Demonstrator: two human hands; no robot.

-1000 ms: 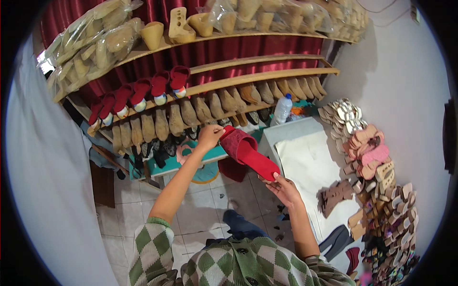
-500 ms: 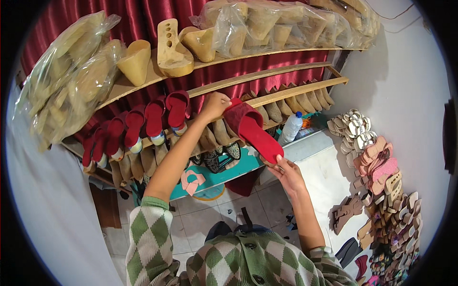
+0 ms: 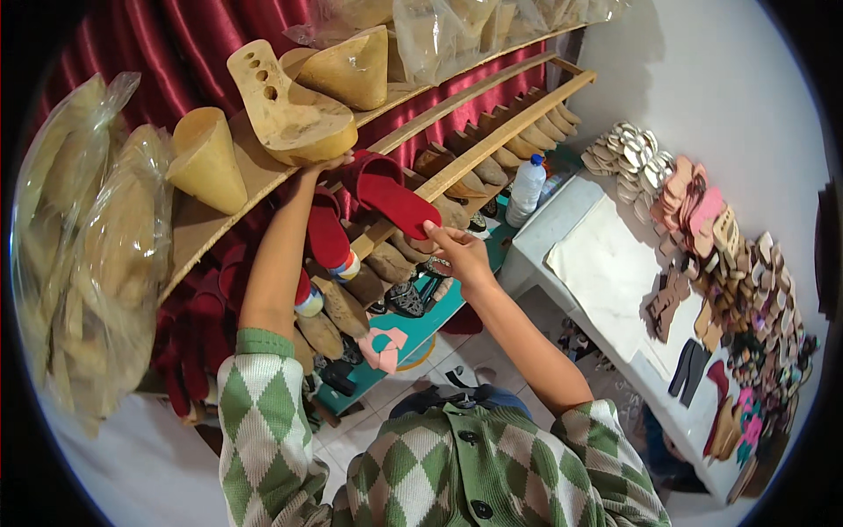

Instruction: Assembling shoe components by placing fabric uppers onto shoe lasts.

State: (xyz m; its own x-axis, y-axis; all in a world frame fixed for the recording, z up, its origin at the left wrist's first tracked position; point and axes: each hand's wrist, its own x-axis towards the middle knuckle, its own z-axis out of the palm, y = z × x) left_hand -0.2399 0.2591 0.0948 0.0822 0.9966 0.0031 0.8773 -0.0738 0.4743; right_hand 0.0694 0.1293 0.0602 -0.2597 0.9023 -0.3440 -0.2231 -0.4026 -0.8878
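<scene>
A red slipper (image 3: 395, 200) with a broad band over its toe end is held tilted in front of the wooden rack. My right hand (image 3: 463, 256) pinches its heel end between thumb and fingers. At the banded end, my left hand (image 3: 327, 167) is closed on the slipper just below the upper shelf, its fingers partly hidden. Right beside it on the rack hangs another red slipper (image 3: 327, 235), with a multicoloured heel. More red slippers (image 3: 206, 329) hang further left, partly behind my left forearm.
Wooden foot forms (image 3: 294, 119) and plastic-wrapped ones (image 3: 105, 263) crowd the upper shelf (image 3: 206, 237). Brown shoe lasts (image 3: 536, 136) line the rack's rail. A water bottle (image 3: 527, 189) stands by the white table (image 3: 606, 263), which bears piles of sandal parts (image 3: 694, 206).
My view has turned and come closer to the rack. Both hands have carried the red slipper left, toward the hanging slippers, and my left hand is now close under the upper shelf.
</scene>
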